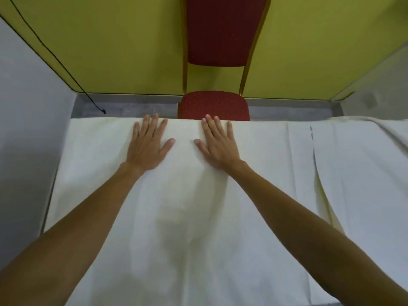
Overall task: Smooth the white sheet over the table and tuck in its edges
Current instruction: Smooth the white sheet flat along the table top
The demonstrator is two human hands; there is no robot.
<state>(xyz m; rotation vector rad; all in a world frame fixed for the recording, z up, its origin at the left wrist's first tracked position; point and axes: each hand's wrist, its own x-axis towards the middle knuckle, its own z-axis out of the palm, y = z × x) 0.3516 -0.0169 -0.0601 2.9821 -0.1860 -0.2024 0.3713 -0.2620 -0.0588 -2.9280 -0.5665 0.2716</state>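
Note:
The white sheet (187, 206) covers the whole table top from the near edge to the far edge. My left hand (148, 144) lies flat on it, palm down with fingers spread, fingertips at the far edge. My right hand (217, 144) rests flat beside it in the same way, about a hand's width to the right. Neither hand holds anything. A long fold or overlapping seam (318, 184) runs front to back through the sheet on the right side. The table itself is hidden under the cloth.
A red padded chair with a gold frame (215, 104) stands just past the far edge, against a yellow wall (110, 51). A black cable (66, 69) runs down the wall to the grey floor strip (132, 107). A grey wall (26, 129) borders the left.

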